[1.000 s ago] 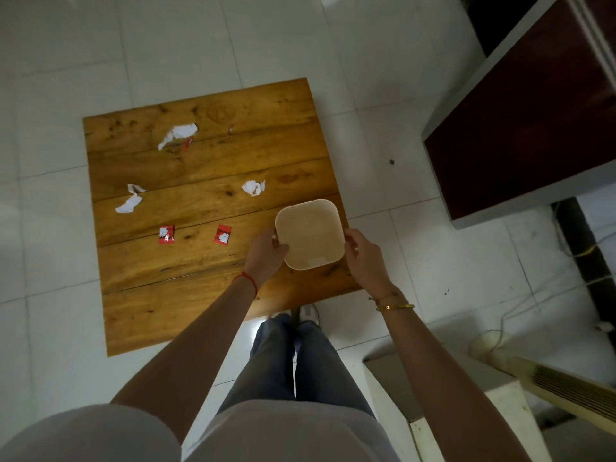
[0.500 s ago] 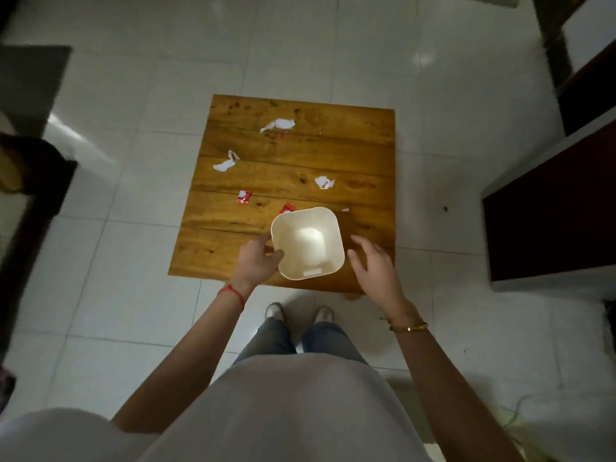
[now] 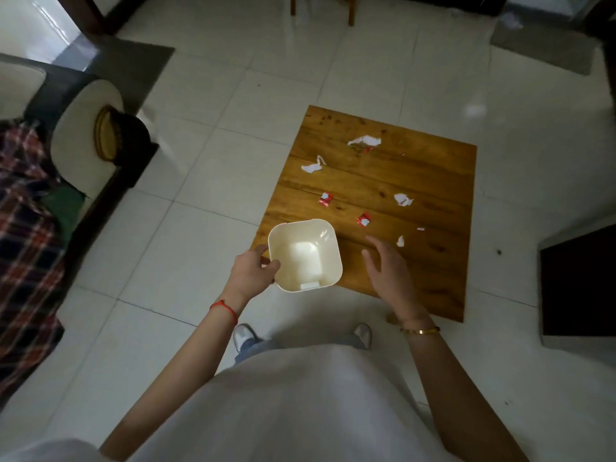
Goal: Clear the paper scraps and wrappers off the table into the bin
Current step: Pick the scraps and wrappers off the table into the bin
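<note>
A low wooden table (image 3: 430,261) carries several torn white paper scraps, such as one at the far side (image 3: 364,141) and one at the left (image 3: 313,166). Two red wrappers (image 3: 325,199) (image 3: 363,220) lie near the middle. A small white scrap (image 3: 400,241) sits just beyond my right fingertips. My left hand (image 3: 252,271) grips the left rim of a cream square bin (image 3: 305,255) at the table's near left corner. My right hand (image 3: 388,271) hovers open over the table, right of the bin, touching nothing.
A sofa with a plaid cloth (image 3: 30,235) and a cream armrest (image 3: 83,135) stands at the left. A dark cabinet (image 3: 580,281) is at the right. Chair legs (image 3: 351,11) show at the top. White tiled floor surrounds the table; my shoes (image 3: 243,335) are below.
My right hand has let go of the bin and opened over the table. The left hand keeps hold of the bin, now at the table's near left corner. My view has swung left.
</note>
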{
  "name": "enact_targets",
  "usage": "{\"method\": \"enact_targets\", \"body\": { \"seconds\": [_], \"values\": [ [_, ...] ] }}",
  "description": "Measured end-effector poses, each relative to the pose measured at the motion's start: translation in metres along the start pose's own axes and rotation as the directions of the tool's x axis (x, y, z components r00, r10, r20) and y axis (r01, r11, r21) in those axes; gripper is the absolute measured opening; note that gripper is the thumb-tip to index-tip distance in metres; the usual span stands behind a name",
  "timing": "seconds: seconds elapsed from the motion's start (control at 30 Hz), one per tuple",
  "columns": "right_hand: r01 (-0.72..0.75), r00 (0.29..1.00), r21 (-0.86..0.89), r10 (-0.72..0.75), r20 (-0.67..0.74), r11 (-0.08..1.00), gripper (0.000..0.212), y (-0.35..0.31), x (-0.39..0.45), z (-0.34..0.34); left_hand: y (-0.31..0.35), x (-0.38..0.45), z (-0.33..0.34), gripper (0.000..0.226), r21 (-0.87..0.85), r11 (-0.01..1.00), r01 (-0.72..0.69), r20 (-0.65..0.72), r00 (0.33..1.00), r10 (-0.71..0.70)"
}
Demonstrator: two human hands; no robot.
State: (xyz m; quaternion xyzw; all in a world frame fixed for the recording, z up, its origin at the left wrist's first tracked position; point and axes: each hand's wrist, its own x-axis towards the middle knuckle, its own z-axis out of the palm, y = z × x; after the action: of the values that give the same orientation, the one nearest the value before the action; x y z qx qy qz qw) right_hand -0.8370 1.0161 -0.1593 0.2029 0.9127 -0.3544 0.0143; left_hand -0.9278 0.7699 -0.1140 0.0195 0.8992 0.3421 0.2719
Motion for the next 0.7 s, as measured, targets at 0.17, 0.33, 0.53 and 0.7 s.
{"method": "enact_targets", "body": {
  "seconds": [0.17, 0.33, 0.53, 0.7],
  "values": [
    [-0.031, 0.997, 0.001, 0.031, -0.065, 1.000, 0.041, -0.064, 0.000, 0.067, -0.055, 0.015, -0.068, 0.047, -0.009, 1.000, -0.009, 0.014, 1.000, 0.009],
    [-0.023, 0.994, 0.069, 0.030, -0.108, 0.997, 0.040, -0.119, 0.003, 0.113, -0.094, 0.042, -0.123, 0.045, 0.041, 0.998, -0.038, 0.057, 0.998, 0.036],
    [-0.091, 0.991, 0.071, 0.097, -0.090, 0.993, 0.041, -0.148, 0.029, 0.142, -0.110, 0.095, -0.168, 0.049, 0.166, 0.984, -0.060, 0.118, 0.992, 0.041],
    [-0.144, 0.979, 0.026, 0.146, -0.142, 0.989, 0.040, -0.167, 0.068, 0.151, -0.098, 0.151, -0.192, 0.051, 0.216, 0.970, -0.112, 0.162, 0.984, 0.077]
  ]
}}
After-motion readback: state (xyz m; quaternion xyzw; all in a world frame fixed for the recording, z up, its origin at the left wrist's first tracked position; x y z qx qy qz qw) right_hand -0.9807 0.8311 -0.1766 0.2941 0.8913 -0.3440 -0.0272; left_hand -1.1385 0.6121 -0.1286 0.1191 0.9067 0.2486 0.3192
